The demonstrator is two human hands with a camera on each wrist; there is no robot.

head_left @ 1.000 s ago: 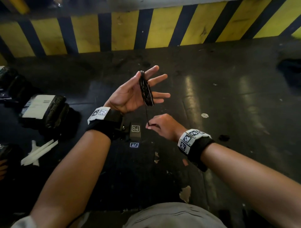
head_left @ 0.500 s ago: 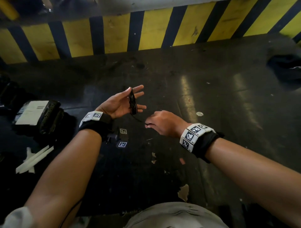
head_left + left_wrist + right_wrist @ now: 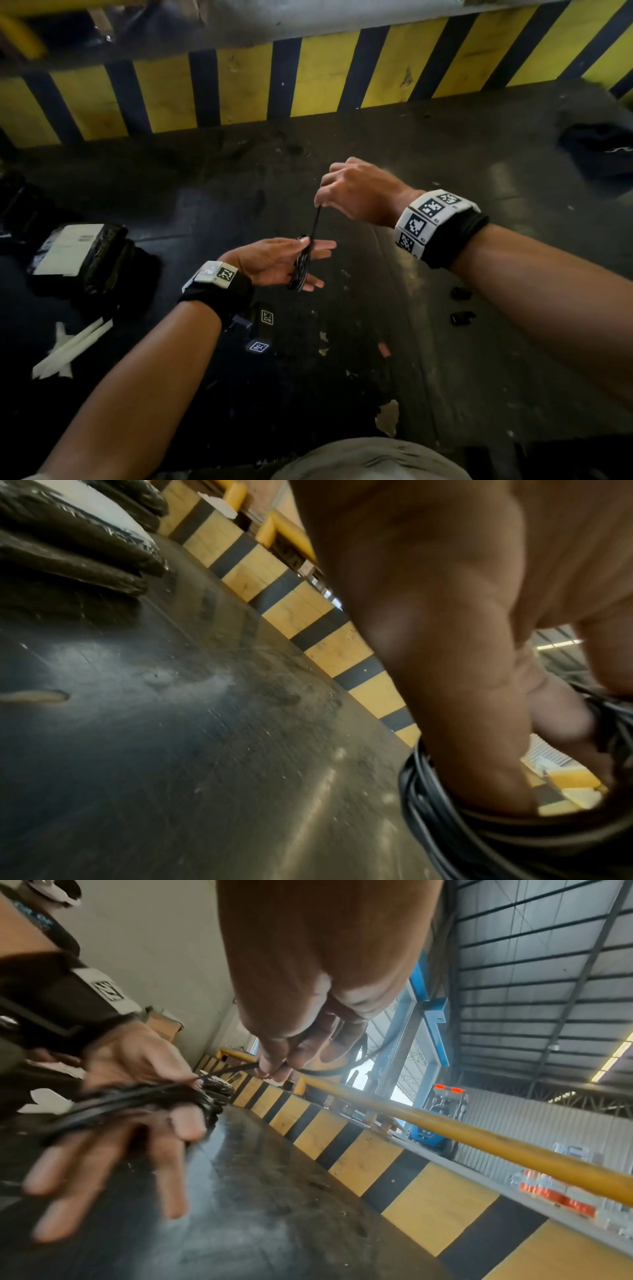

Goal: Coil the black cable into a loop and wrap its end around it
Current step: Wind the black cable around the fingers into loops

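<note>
1. Above the dark tabletop (image 3: 445,171), in front of me, my left hand (image 3: 270,260) is palm up with its fingers spread straight, and the black cable (image 3: 301,267) is coiled around these fingers as a tight bundle of loops.
2. In the left wrist view the coil (image 3: 445,818) lies around the fingers, many thin black turns side by side.
3. My right hand (image 3: 356,192) is higher and a little farther from me than the left one. Its thumb and fingertips are pressed together and pinch the free end of the cable, which goes as a short straight line from the coil up to this hand.
4. In the right wrist view a further piece of the cable curves out behind the pinching fingers (image 3: 274,1066); where it finishes I cannot tell.
5. Nothing stands between my two hands; only the stretched piece of cable joins them.
6. At the left side of the tabletop there are black wrapped bundles (image 3: 102,260) with a white label (image 3: 68,250) on top, and nearer to me some white strips (image 3: 68,349).
7. Under my right forearm two small black pieces (image 3: 462,305) lie on the surface, well apart from the coil.
8. At the far right there is a dark object (image 3: 596,144); I cannot say what it is.
9. Behind the tabletop runs a barrier with yellow and black stripes (image 3: 308,75), and the right wrist view shows a yellow rail (image 3: 479,1139) above it.
</note>
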